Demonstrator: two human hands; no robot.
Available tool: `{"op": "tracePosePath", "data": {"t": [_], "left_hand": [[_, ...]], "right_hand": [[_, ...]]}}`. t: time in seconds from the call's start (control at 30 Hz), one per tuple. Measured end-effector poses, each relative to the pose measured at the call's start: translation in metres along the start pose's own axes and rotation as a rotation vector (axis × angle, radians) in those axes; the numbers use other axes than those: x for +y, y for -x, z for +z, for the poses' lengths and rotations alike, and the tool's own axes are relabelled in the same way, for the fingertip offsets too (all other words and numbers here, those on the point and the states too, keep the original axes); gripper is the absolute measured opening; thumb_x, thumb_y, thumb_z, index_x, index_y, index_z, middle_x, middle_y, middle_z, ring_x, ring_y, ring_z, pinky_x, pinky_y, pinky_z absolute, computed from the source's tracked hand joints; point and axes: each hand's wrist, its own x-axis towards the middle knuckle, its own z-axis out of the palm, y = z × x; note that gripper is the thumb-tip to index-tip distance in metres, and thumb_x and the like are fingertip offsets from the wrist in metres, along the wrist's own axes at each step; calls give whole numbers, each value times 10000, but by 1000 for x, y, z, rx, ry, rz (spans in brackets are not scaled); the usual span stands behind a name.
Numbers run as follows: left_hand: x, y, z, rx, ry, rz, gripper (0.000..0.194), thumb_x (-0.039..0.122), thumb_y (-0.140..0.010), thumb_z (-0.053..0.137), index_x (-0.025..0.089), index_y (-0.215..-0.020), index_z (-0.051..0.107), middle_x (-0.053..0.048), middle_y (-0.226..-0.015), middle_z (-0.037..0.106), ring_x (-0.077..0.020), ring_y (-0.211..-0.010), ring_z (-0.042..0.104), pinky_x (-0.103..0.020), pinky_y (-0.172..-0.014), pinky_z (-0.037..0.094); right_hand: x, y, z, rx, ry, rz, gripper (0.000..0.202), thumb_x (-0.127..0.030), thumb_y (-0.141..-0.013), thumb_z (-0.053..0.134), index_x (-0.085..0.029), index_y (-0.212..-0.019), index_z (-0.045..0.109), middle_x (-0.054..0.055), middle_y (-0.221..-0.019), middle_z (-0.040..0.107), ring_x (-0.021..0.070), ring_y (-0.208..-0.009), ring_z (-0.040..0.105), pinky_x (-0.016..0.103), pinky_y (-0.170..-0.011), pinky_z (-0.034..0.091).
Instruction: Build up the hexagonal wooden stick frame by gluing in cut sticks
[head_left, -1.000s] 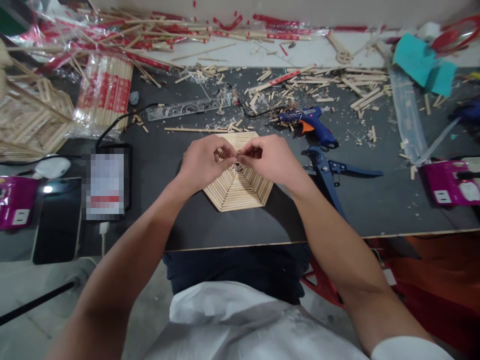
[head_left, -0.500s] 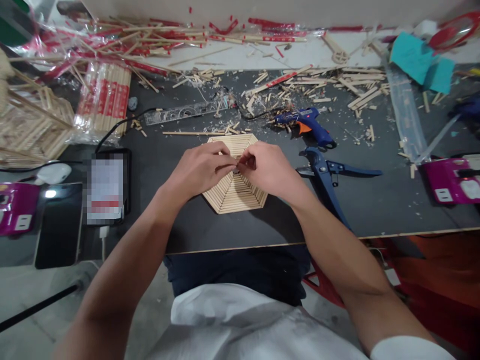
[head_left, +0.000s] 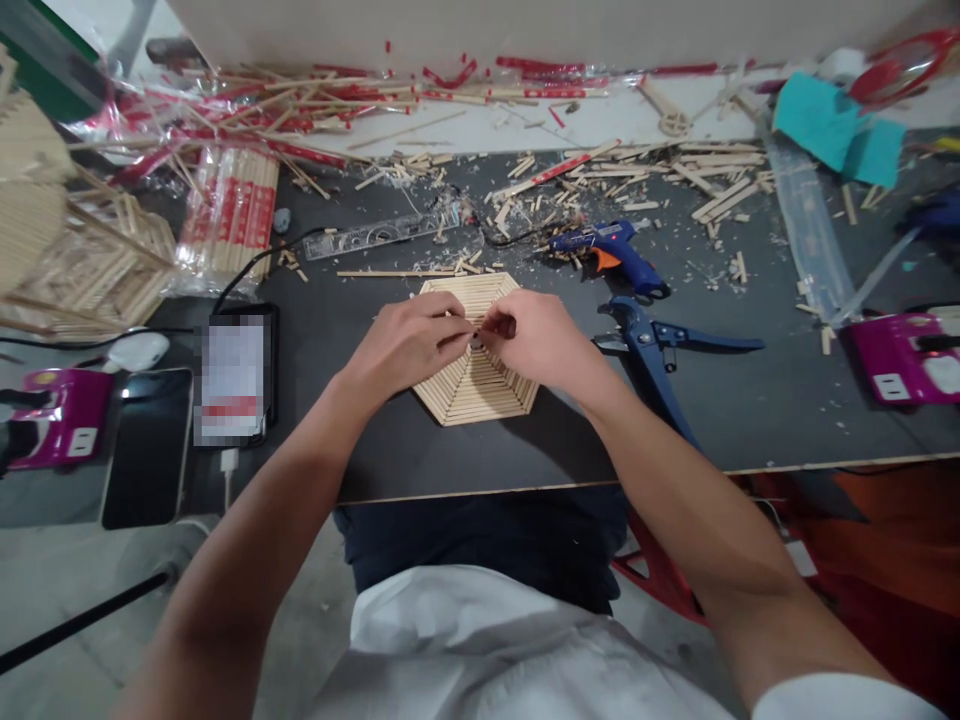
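My left hand (head_left: 412, 343), right hand (head_left: 541, 336): can't tell if pinching
Part-hidden beneath: one pale, many-sided wooden panel (head_left: 484, 399)
Nearby: one blue-orange glue gun (head_left: 624, 254)

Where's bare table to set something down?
Mostly bare: the front strip between the wooden panel and the table's edge, and the patch between the cutter and the right purple box. Crowded: behind the glue gun, full of stick scraps.

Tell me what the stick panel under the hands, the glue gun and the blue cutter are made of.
Stick panel: probably wood or bamboo, unpainted and matt; pale tan strips show.
Glue gun: likely plastic, slightly glossy, with a blue body and orange trigger.
Blue cutter: perhaps painted metal or plastic, evenly coloured; its silvery blade looks like bare metal.
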Motion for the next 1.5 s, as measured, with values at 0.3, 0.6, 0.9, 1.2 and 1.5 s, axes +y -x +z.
{"op": "tracePosePath", "data": {"t": [0.3,0.6,0.9,1.2,1.5], "left_hand": [[5,-4,-7,-117,-121,84,346,275,-1050,426,177,-1002,754,-92,-1052,745,-210,-967,684,-312,-808,504],[5,-6,-6,-126,-132,105,346,271,-1051,426,157,-978,745,-102,-1020,747,-221,-957,692,-323,-798,526],[-1,-1,0,-29,66,20,299,257,-1037,468,148,-1030,746,-111,-1050,726,-207,-951,685,-329,-847,535],[1,-1,-3,15,51,-73,276,266,-1033,498,135,-1035,741,-121,-1032,715,-236,-977,673,-354,-843,529],[0,-1,-1,63,136,-135,219,247,-1010,519,166,-996,722,-84,-976,699,-197,-907,653,-325,-812,516]], "right_hand": [[-2,0,5,50,6,10,35,-154,-746,704,-165,-742,737,77,-780,731,199,-755,660,306,-694,444],[1,0,10,75,-22,-23,22,-156,-734,703,-172,-721,710,68,-797,715,193,-773,641,308,-718,441],[20,8,-14,195,-311,-31,150,-320,-863,686,-177,-880,731,53,-853,726,170,-745,627,322,-734,485],[31,3,-12,197,-79,247,563,-355,-786,802,-119,-1265,625,117,-1018,712,242,-871,657,406,-836,506],[19,1,-11,133,-92,323,375,-438,-681,871,-202,-841,627,48,-798,675,213,-738,634,338,-659,446]]}}
